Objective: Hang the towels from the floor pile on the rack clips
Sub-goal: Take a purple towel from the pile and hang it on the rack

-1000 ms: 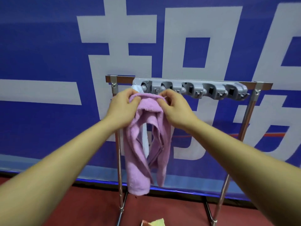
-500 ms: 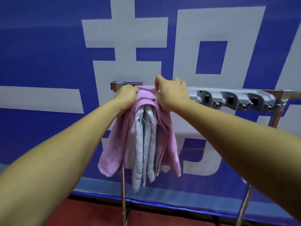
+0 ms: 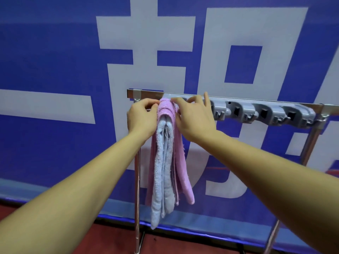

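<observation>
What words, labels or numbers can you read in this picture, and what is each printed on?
"部", likely, its top cropped: big white character on the blue banner.
"一", perhaps: white bar on the banner, cut by the left edge.
Right-edge strokes: fragments, unreadable.
Grey clip rail, pink towel, blue-grey towel: no text seen.

Single head-worn wide-angle view. Faces forward and slightly downward, near and almost square onto clip rack (image 3: pixel 244 109); blue banner (image 3: pixel 55 52) filling background, strip of red floor (image 3: pixel 110 241) along bottom edge.
</observation>
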Tool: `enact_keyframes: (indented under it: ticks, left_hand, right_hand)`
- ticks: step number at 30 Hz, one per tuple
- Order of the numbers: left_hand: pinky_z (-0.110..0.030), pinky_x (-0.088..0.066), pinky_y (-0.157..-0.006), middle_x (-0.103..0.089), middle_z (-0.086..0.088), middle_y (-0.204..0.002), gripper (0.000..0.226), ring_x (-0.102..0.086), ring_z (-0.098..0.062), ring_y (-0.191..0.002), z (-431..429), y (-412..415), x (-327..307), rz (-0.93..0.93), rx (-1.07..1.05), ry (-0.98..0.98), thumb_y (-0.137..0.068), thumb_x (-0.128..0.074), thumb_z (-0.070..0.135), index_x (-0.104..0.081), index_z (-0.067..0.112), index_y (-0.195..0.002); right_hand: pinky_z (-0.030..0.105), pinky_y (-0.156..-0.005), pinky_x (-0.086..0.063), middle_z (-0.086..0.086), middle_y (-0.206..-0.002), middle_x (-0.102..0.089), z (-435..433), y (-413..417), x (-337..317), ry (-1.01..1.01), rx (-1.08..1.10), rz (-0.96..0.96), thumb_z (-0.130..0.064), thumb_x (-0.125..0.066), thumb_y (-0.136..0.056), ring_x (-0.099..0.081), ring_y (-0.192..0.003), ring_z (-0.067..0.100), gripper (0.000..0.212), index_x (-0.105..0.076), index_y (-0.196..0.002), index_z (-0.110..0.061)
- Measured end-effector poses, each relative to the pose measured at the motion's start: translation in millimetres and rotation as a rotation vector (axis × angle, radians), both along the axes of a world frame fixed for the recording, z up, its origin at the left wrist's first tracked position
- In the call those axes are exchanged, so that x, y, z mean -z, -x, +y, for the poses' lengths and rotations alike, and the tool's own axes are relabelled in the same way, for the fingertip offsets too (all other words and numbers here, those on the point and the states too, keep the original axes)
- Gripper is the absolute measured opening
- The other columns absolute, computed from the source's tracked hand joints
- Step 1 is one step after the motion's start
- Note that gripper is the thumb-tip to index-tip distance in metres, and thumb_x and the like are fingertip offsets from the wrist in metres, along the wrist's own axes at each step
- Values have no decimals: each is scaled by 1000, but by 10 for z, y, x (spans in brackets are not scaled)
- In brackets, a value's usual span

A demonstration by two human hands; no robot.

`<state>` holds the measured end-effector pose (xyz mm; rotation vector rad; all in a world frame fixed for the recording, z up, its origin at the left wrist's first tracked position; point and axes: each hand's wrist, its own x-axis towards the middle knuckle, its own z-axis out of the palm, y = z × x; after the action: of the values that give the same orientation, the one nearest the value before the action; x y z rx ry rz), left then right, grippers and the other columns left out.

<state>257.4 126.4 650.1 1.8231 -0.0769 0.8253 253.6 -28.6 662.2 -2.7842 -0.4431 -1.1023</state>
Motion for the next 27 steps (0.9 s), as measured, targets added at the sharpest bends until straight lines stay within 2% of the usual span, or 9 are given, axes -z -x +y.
enact_keyframes:
  ticks: [2,6,9,12,15,19,21,23,27]
  left_hand:
    - [-28,-52,-85,-74,11,-103,23,-67,-10,-98,-24,73,58,19,46,-10,-99,-53,24,-74,28,-107]
    - [-33,-50,-93,-71,7,-115,30,-63,-14,-107,-1,161,132,115,85,10,-104,-44,34,-67,27,-122]
    - [-40,-51,-99,-71,10,-117,32,-63,-15,-110,31,298,171,133,104,-8,-104,-42,39,-66,33,-124]
    - [-39,-51,-98,-70,11,-117,32,-63,-14,-109,39,457,201,139,108,-40,-104,-42,39,-65,34,-126]
    - [-36,-51,-99,-69,10,-120,33,-63,-12,-109,51,626,224,155,114,-43,-105,-44,39,-62,32,-131]
    - [-27,-42,-95,-63,4,-132,37,-57,-10,-113,86,892,253,204,106,-127,-105,-46,35,-54,30,-141]
    - [-28,-41,-97,-60,1,-138,40,-56,-15,-122,104,1037,289,236,114,-170,-105,-47,35,-50,30,-144]
    - [-31,-43,-100,-58,-1,-140,41,-56,-19,-126,116,1184,359,273,134,-206,-104,-49,36,-49,30,-145]
    - [-37,-52,-98,-62,2,-134,41,-60,-15,-115,72,1477,554,319,164,-271,-102,-53,36,-51,31,-143]
  right_hand:
    - [55,-124,-1,0,-106,-71,27,41,17,-33,-28,52,-30,-45,-97,-42,-132,27,47,-48,-144,-32]
    - [56,-123,0,0,-120,-69,34,127,-38,-73,-38,143,-30,-44,-97,-34,-141,27,53,-42,-149,-36]
    - [56,-123,-6,-1,-124,-69,-11,251,-46,-89,-56,124,-30,-46,-98,-33,-143,30,51,-45,-149,-34]
    - [54,-122,-15,-2,-124,-70,-31,426,33,-94,-101,66,-34,-52,-96,-36,-141,32,50,-50,-146,-31]
    - [54,-123,-13,0,-129,-67,-48,588,126,-134,-119,78,-37,-55,-96,-35,-141,32,51,-50,-147,-29]
    - [52,-119,-24,-1,-127,-69,-100,804,233,-126,-144,98,-35,-56,-95,-34,-140,36,54,-48,-147,-25]
    - [46,-117,-28,-1,-130,-67,-136,911,304,-80,-167,122,-34,-55,-95,-33,-141,36,58,-43,-151,-23]
    - [41,-115,-31,0,-128,-68,-180,1032,386,-115,-187,183,-34,-54,-96,-33,-142,35,61,-39,-154,-23]
    - [44,-102,-44,1,-105,-70,-249,1309,580,-218,-193,314,-34,-54,-96,-39,-136,32,62,-36,-155,-26]
